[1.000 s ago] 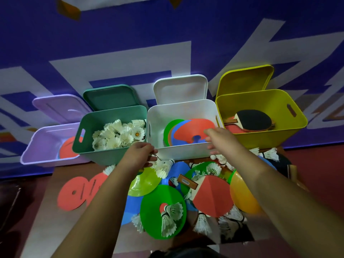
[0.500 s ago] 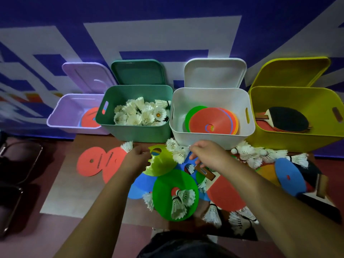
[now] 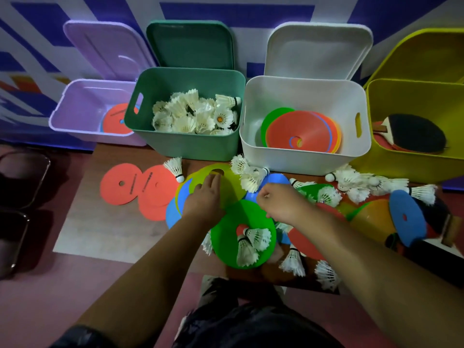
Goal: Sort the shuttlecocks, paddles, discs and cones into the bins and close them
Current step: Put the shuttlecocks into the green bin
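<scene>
Four open bins stand in a row: lilac bin with a red disc, green bin full of shuttlecocks, white bin with stacked cones, and yellow bin with paddles. My left hand rests with fingers spread on a lime cone, near its hole. My right hand is curled over the pile, just below a clump of loose shuttlecocks; what it holds is hidden. A green cone carries two shuttlecocks.
Two red discs and one shuttlecock lie at the left. At the right are more shuttlecocks, a blue disc, an orange cone and a red cone. All four lids lean open on the wall. Dark chairs stand far left.
My right hand has drawn back from the white bin's front down to the pile. My left hand has moved onto the lime cone. The view has tilted down and closer.
</scene>
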